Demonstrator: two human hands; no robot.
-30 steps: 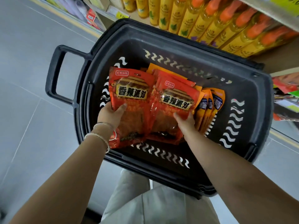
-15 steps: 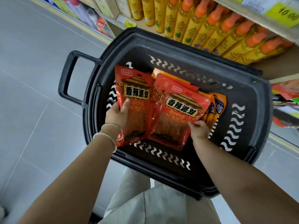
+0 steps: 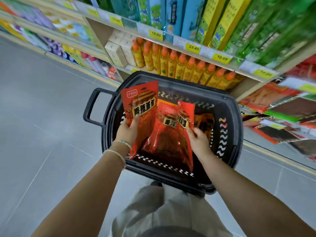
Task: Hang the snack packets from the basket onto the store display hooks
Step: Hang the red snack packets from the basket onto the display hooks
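1. left hand point(image 3: 129, 129): fingers and thumb clamped on the lower half of one red packet point(image 3: 142, 106). half a second ago this packet lay low inside the basket. now it stands nearly upright, its top edge raised past the rim at 10 o'clock. two bracelets point(image 3: 118, 151) on the wrist.
2. right hand point(image 3: 199, 139): fingers curled, pinching the 3 o'clock edge of a red bundle point(image 3: 168, 134). at least two packets; exact count unclear, as one folds over the other. half a second ago it lay against the other stock. now it is tilted and lifted, its lower corners still within the basket.
3. basket point(image 3: 237, 127): black, handle at 9 o'clock. orange packets point(image 3: 205, 122) remain inside at 3 o'clock, touched by neither hand.
4. view: swung upward since a second ago. a shelf of bottles point(image 3: 179, 65) now shows at 12 o'clock, and a hanging display point(image 3: 273, 100) of red packets at 3 o'clock of the frame. the display is blurred and single hooks cannot be made out.
5. bearing on the task: pick-up judged complete, carry judged to be starting. both hands are loaded and nothing from them is hung yet. the likely destination is the display at 3 o'clock. the right-hand bundle will probably need separating before each packet can go on a hook.
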